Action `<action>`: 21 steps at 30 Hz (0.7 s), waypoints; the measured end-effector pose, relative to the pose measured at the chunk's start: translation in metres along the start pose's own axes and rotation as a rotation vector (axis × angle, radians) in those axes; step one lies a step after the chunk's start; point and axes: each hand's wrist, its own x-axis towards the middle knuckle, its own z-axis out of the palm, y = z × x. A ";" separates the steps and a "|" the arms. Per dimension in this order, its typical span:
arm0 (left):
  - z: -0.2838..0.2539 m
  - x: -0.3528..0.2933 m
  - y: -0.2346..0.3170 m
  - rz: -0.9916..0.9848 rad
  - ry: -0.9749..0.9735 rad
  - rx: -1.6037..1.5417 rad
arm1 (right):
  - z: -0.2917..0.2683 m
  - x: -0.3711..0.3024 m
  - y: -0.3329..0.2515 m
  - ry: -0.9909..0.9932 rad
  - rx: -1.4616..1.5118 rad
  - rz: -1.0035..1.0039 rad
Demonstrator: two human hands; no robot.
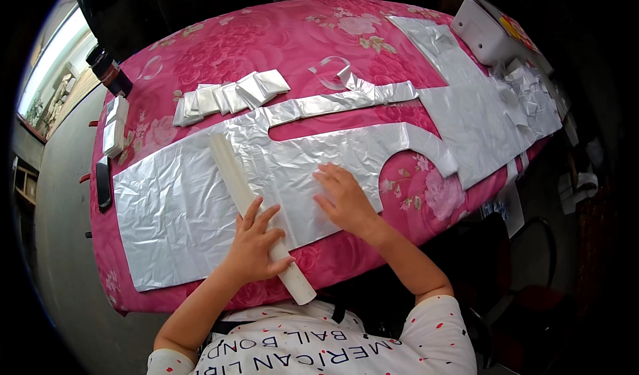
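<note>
My left hand [256, 248] lies across a long white tube [231, 169], its fingers spread over the surface rather than wrapped round it. Beneath the tube is a flat, wrinkled silvery plastic bag [170, 208] with two handle-like strips reaching to the right. On the bag's middle, right of the tube, my right hand [345, 198] is open, fingers apart and holding nothing. The tube slants from the bag's far middle to past the table's near edge, close to my shirt.
A pink flowered cloth [246, 49] covers the table. Folded silvery packets [229, 97] lie beyond the bag. At left are a dark jar [108, 71], white stacked packets [114, 125] and a black phone-like object [103, 183]. More silvery sheeting [466, 122] and a white box [484, 32] are at right.
</note>
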 end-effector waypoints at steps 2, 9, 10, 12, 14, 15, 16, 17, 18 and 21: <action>-0.001 -0.001 0.002 -0.025 -0.034 -0.020 | 0.041 -0.006 -0.028 -0.158 0.014 -0.128; -0.002 -0.007 0.004 -0.002 -0.032 -0.021 | 0.001 0.010 0.045 -0.061 -0.249 0.033; -0.003 -0.007 0.004 -0.001 -0.034 -0.021 | -0.012 0.008 0.065 -0.023 -0.282 0.071; -0.003 -0.007 0.005 -0.004 -0.033 -0.021 | -0.039 0.001 0.108 0.059 -0.360 0.110; -0.003 -0.006 0.005 0.000 -0.031 -0.022 | -0.063 -0.012 0.148 0.199 -0.412 0.200; -0.003 -0.006 0.005 0.004 -0.032 -0.027 | -0.076 -0.019 0.162 0.248 -0.390 0.258; -0.002 -0.006 0.004 0.007 -0.034 -0.030 | -0.085 -0.026 0.173 0.298 -0.364 0.315; -0.003 -0.006 0.004 0.012 -0.035 -0.034 | -0.092 -0.032 0.181 0.312 -0.382 0.327; -0.002 -0.005 0.004 0.012 -0.040 -0.032 | -0.097 -0.038 0.186 0.325 -0.402 0.340; -0.001 -0.002 0.006 0.017 -0.054 -0.029 | -0.096 -0.042 0.193 0.363 -0.458 0.369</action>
